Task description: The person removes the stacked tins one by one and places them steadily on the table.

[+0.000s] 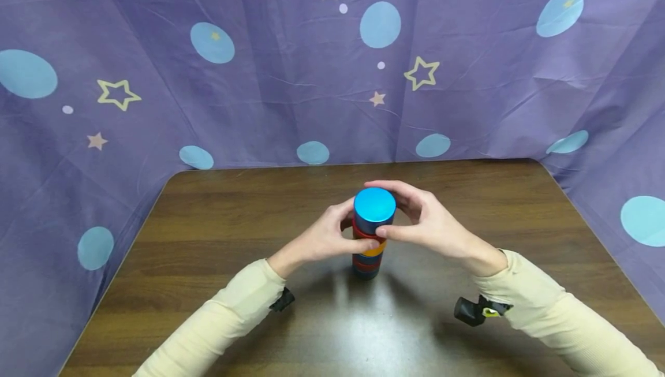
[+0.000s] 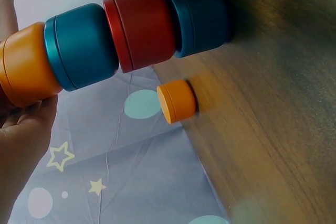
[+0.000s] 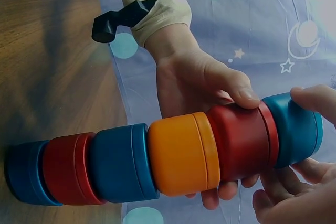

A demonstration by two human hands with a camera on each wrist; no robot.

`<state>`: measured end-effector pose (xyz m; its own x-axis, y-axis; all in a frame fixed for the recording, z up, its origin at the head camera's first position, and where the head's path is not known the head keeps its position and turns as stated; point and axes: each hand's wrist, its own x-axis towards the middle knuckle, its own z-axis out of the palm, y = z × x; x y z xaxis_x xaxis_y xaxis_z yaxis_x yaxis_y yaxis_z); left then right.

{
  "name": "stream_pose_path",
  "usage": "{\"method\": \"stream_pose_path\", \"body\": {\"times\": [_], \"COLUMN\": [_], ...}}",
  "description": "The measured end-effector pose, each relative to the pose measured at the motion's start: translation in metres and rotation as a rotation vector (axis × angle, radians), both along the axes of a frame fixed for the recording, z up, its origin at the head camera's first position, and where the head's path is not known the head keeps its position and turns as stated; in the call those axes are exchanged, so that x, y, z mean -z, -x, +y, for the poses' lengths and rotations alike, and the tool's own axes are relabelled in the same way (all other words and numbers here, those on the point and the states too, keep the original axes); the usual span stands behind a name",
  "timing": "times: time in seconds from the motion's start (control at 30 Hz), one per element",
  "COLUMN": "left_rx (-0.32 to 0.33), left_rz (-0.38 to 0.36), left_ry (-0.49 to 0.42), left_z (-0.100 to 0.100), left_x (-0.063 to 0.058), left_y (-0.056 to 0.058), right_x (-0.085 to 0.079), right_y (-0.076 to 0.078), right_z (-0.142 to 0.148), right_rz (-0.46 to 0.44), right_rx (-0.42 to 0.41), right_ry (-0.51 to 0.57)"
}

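Several round jars, each with a seam near its top, stand in one tall stack. Lowest is a blue jar [image 3: 26,174] on the table, then a red jar [image 3: 68,169], a second blue jar [image 3: 118,163] and an orange jar [image 3: 181,156]. Above these, my left hand [image 1: 329,232] grips the upper red jar [image 3: 239,142], its thumb across the near side. My right hand [image 1: 431,221] holds the top blue jar [image 1: 374,204] between thumb and fingers, right at the upper red one. In the left wrist view the stack's top is out of frame.
A separate orange jar [image 2: 178,100] stands on the brown wooden table [image 1: 234,204] beyond the stack, hidden in the head view. A purple patterned curtain [image 1: 291,77] surrounds the table's back and sides. Black wrist mounts [image 1: 470,310] hang under both sleeves.
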<state>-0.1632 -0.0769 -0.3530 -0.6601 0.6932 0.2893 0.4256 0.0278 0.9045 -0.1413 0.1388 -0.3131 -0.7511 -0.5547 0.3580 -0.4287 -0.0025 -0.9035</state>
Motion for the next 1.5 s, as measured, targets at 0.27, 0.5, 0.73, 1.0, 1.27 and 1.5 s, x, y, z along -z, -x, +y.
{"method": "stream_pose_path", "body": {"times": [0.27, 0.5, 0.73, 1.0, 1.27, 1.5], "left_rx": [-0.004, -0.008, -0.019, -0.009, -0.003, 0.001], "left_rz": [-0.004, 0.017, 0.0, -0.018, -0.025, -0.024], "left_ry": [0.014, 0.002, 0.014, 0.02, 0.021, 0.004], "left_z": [0.001, 0.001, 0.001, 0.001, 0.001, 0.001], "left_x": [-0.001, 0.0, 0.001, 0.0, 0.0, 0.001], "left_y": [0.001, 0.0, 0.001, 0.002, 0.002, 0.002], "right_x": [0.002, 0.002, 0.002, 0.003, 0.003, 0.005], "right_y": [0.0, 0.0, 0.002, 0.005, 0.007, 0.007], "right_z": [0.005, 0.01, 0.014, 0.018, 0.023, 0.031], "right_rz": [-0.014, -0.033, -0.033, -0.028, -0.04, -0.067], "right_rx": [-0.004, 0.019, 0.058, 0.093, 0.114, 0.154], "right_ry": [0.034, 0.04, 0.059, 0.082, 0.092, 0.069]}}
